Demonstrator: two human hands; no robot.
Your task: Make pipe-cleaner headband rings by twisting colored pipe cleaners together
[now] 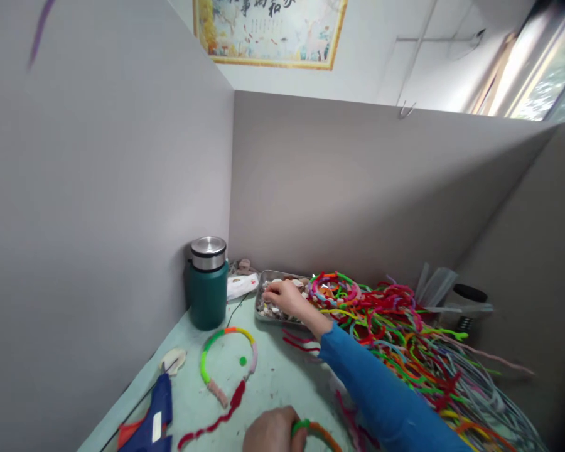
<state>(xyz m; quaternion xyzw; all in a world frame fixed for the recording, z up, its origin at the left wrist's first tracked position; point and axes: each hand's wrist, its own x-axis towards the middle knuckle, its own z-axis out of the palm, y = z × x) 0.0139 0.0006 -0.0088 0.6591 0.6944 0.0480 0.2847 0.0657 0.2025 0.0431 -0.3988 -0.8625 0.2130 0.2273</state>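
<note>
My right hand [287, 298], on a blue-sleeved arm, reaches into a shallow metal tray [263, 314] of small shells and stones by the back partition. Its fingers are curled together down on the contents, and what they pinch is hidden. At the bottom edge my left hand [273, 432] is closed on a curved band wrapped in green and orange pipe cleaner [317, 432]. A half-hoop wrapped in several colours [228, 358] lies on the pale green table between the hands, with a small green pompom [243, 361] inside its arc.
A big heap of coloured pipe cleaners [405, 339] fills the right side. A dark green flask with a steel lid [208, 285] stands in the left corner. A blue glue gun [153, 417], a shell [173, 361] and a red pipe cleaner [216, 422] lie front left. Grey partitions enclose the table.
</note>
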